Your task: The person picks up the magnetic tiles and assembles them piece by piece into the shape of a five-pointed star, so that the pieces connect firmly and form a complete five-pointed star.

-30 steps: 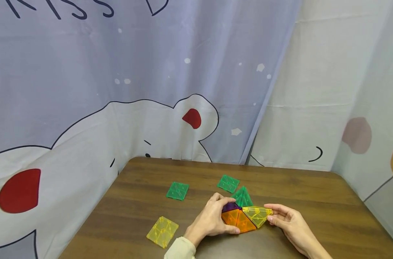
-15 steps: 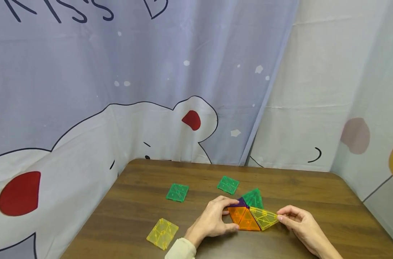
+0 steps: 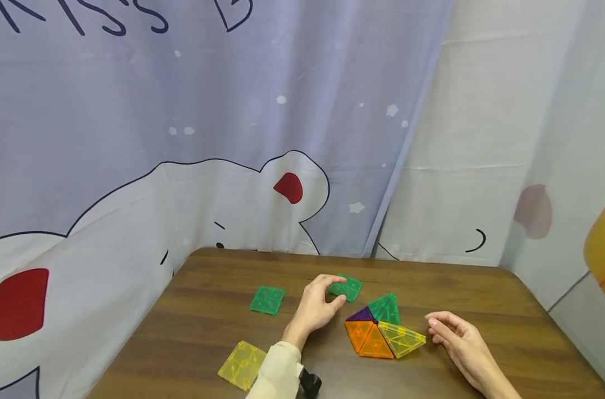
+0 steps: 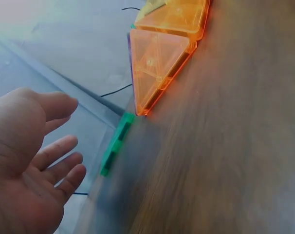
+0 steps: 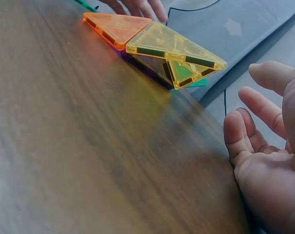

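Orange (image 3: 376,344), purple (image 3: 361,315), green (image 3: 387,308) and yellow (image 3: 401,338) translucent magnetic tiles are joined into one shape on the table; the yellow part sticks out to the right. My left hand (image 3: 314,309) is over the table beyond its left side, fingers spread around the near left corner of a loose green square tile (image 3: 351,289); whether they touch it is unclear. In the left wrist view that hand (image 4: 40,151) holds nothing. Just right of the yellow tiles, my right hand (image 3: 461,344) hovers with loosely bent fingers, a gap between it and the yellow tip (image 5: 213,63).
Another green square tile (image 3: 267,300) lies farther left on the wooden table (image 3: 198,310). Nearer the front is a yellow square tile (image 3: 242,364), partly behind my left sleeve (image 3: 277,370). A printed curtain (image 3: 242,111) hangs behind the table.
My left hand has left the joined tiles and moved away toward the back green square. My right hand has released the yellow tile's tip, after the joined shape shifted and turned slightly.
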`<state>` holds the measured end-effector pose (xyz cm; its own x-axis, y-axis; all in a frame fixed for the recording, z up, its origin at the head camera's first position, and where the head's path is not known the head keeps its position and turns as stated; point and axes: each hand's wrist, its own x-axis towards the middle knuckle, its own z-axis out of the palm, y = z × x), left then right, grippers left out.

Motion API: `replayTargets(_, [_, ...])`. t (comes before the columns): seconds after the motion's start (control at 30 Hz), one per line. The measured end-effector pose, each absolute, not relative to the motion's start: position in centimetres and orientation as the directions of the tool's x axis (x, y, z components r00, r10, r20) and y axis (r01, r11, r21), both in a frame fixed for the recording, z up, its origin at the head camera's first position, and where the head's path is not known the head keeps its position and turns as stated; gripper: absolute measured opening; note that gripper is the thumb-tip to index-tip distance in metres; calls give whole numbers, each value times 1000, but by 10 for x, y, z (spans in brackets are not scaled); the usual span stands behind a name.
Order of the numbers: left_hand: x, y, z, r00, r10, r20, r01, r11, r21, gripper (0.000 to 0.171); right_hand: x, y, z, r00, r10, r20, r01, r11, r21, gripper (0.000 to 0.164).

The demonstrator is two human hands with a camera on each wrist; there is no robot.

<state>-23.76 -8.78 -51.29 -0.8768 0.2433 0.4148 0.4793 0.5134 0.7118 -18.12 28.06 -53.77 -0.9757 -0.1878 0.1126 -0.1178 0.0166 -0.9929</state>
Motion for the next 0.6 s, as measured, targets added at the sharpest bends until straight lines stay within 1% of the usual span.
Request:
replayTargets(0.2, [-250, -78, -519, -876, 350, 331, 477, 528, 703, 41, -182, 279, -538, -981, -173, 93, -101, 40, -994, 40])
replayTargets(0.37, [-254, -75, -523, -866, 417, 275, 488, 587, 646, 41, -181, 279, -537, -983, -163, 87, -95, 46, -994, 39])
replayTargets(0.5, [-252, -78, -524, -868, 411, 278, 493, 652, 577, 39, -181, 279, -537, -983, -160, 87, -92, 23, -995, 36])
replayTargets(0.6, [-246, -82, -521, -874, 388, 292, 486, 704, 518, 35, -181, 281, -538, -978, -179, 105, -104, -18, -994, 34])
